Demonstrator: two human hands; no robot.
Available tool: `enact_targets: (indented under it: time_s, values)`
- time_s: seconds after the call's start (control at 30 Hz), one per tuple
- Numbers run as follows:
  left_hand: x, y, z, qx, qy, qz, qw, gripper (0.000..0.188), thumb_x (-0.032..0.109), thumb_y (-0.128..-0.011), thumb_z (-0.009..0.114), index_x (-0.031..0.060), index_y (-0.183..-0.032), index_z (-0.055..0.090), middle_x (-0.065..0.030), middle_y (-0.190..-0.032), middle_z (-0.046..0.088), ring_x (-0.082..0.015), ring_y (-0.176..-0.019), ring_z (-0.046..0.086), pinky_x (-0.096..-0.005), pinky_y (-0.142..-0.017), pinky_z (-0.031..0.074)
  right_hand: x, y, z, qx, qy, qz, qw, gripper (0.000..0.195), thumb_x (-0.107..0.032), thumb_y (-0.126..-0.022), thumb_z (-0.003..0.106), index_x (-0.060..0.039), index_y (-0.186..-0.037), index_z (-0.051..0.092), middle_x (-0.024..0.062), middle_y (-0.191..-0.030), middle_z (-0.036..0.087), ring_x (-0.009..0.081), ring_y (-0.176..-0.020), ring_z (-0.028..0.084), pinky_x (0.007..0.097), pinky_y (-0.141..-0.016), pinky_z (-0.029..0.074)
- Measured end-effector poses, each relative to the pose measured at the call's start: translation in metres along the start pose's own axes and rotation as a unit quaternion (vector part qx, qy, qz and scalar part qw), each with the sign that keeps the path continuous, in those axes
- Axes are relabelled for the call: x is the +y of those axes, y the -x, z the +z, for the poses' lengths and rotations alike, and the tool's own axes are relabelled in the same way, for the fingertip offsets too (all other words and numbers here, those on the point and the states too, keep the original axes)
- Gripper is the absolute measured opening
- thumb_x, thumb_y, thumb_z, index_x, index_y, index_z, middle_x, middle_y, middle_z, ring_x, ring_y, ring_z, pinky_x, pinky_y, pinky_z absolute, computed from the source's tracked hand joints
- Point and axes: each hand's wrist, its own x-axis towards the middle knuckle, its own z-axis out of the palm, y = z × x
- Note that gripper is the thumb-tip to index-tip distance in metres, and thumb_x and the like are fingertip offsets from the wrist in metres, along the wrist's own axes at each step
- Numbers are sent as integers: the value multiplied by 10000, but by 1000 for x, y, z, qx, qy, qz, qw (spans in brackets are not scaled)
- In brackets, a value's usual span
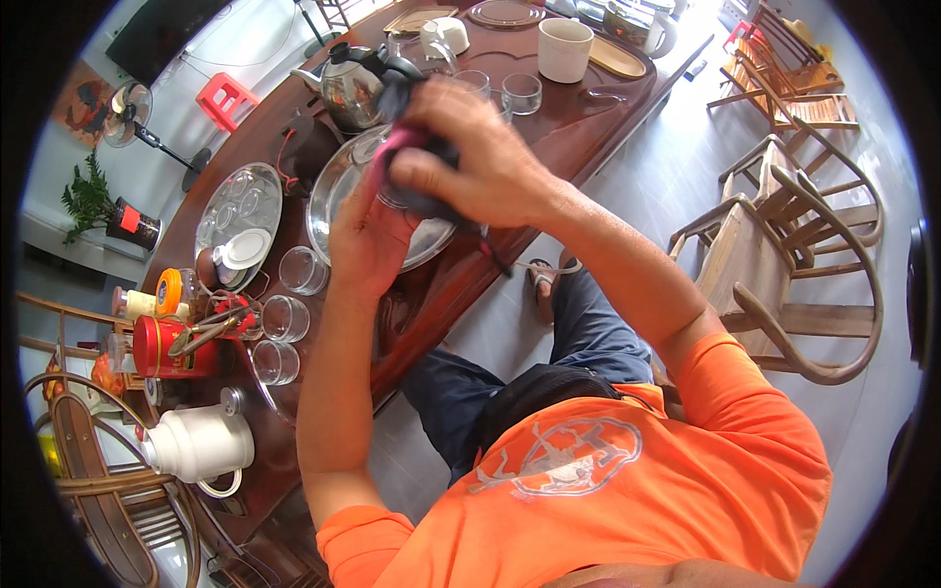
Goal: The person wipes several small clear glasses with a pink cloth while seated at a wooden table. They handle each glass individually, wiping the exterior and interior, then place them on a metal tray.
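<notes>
My right hand (481, 158) grips a dark cloth (434, 158) with a pink edge, blurred by motion. Close against it, my left hand (375, 235) is curled around what looks like a clear glass cup (393, 197), mostly hidden by the cloth and fingers. Both hands are above a round steel tray (323, 195) on the dark wooden tea table (434, 294). Beyond them stands a steel kettle (353, 84) with a black handle. Several clear glass cups stand nearby, one glass cup (303, 270) left of the tray and another glass cup (523, 94) past my right hand.
An oval steel tray (273, 213) holds small glass cups and a white lidded piece (246, 248). A red tin (165, 345) and a cream thermos jug (206, 441) stand left. A white mug (564, 50) is at the far end. Wooden chairs (742, 250) stand right.
</notes>
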Motion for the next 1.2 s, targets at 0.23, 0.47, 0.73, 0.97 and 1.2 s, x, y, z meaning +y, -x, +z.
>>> enact_targets:
  time_s: [0.23,0.47,0.73,0.97,1.2]
  values:
    - [0,0,7,-5,-6,16,1000,456,309,-1126,438,-41,-1396,549,-166,-1392,637,-301,-1293,609,-475,-1128,449,23,46,26,87,-247,128,957,459,-176,-988,669,35,-1383,566,179,-1257,681,213,-1199,638,361,-1030,500]
    - [-1,2,11,-58,-86,61,993,415,278,-1120,481,-24,-1405,470,-240,-1406,587,-340,-1271,622,-491,-1032,543,24,54,40,38,-314,308,897,246,-161,-1058,605,45,-1190,632,73,-909,717,97,-685,643,261,-581,519]
    - [-5,3,7,-12,-141,89,986,402,320,-1103,531,8,-1352,487,-211,-1317,608,-312,-1143,680,-476,-892,595,52,63,45,158,-441,174,866,225,-207,-1035,645,8,-1065,703,52,-963,729,152,-832,679,299,-737,557]
    - [-8,4,4,31,-225,125,966,417,302,-1098,550,-20,-1359,504,-160,-1247,643,-255,-1075,686,-399,-870,578,61,36,24,20,115,9,993,197,-163,-931,679,-28,-1074,658,72,-1029,681,196,-1016,638,324,-897,511]
    - [-13,5,13,5,-258,172,951,424,210,-1084,588,-9,-1434,490,-83,-1205,660,-150,-1114,645,-296,-974,513,18,29,39,10,-249,243,937,295,-147,-919,668,70,-1119,658,93,-895,699,138,-879,601,336,-836,522]
